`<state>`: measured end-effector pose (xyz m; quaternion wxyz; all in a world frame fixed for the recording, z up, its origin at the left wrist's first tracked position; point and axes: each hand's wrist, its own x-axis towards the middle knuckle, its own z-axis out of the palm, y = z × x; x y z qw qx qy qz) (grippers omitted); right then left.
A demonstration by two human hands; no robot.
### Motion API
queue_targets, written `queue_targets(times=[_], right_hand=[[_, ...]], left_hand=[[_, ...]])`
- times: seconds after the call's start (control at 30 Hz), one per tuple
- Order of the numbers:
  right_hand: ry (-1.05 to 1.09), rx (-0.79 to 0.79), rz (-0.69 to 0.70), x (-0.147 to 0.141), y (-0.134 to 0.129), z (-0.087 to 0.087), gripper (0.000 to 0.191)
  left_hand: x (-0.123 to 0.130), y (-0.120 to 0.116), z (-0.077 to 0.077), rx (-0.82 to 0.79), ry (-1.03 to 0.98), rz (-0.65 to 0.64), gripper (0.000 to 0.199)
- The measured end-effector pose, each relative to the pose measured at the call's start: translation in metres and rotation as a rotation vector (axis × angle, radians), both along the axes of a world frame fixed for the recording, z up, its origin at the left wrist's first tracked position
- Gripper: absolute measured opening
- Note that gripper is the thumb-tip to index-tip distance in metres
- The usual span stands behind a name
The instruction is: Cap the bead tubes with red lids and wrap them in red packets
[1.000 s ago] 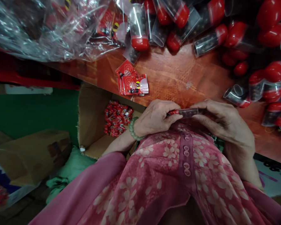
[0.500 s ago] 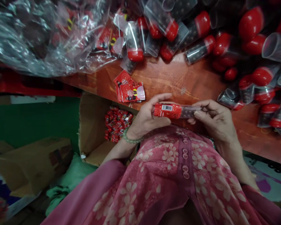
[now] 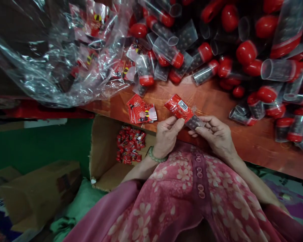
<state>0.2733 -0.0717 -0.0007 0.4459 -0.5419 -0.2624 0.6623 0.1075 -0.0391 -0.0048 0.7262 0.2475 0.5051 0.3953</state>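
- Head view: the red-and-clear packet (image 3: 183, 108) is held up at a slant over the near edge of the wooden surface (image 3: 265, 153), barcode facing up, its red end pointing away from the body.
- The left hand (image 3: 167, 134) is nearly closed, thumb and fingertips pinching the lower side of the red part.
- The right hand (image 3: 215, 136) is half curled, its thumb and fingers nipping the clear, dotted end.
- I cannot tell whether that clear end belongs to the wrapper or is a separate piece inside it.
- The packet looks light and thin; the printed film would likely be slick and crease easily, while the clear end may be somewhat stiffer.
- A gentle pinch on the side edges or at each end should suit it; squeezing hard in the middle could buckle it.
- Flat red packets (image 3: 142, 112) lie near the surface's near edge, left of the hands.
- Red-capped clear tubes (image 3: 280, 69) crowd toward the far and right sides; a plastic bag (image 3: 86, 84) covers the left.
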Motion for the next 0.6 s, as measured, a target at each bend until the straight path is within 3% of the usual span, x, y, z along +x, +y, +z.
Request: queue_targets(times=[0.17,0.37,0.6], right_hand=[[0.047,-0.005,-0.034,-0.006,-0.002,-0.005,0.039],[0.027,0.012,-0.152,-0.015,-0.002,-0.005,0.040],[0.023,-0.014,-0.071,-0.009,0.003,-0.002,0.039]], left_hand=[[0.001,-0.006,-0.011,0.073,0.102,-0.024,0.039],[0.009,0.000,-0.006,0.154,0.178,-0.010,0.042],[0.002,0.008,-0.007,0.178,0.044,-0.038,0.040]])
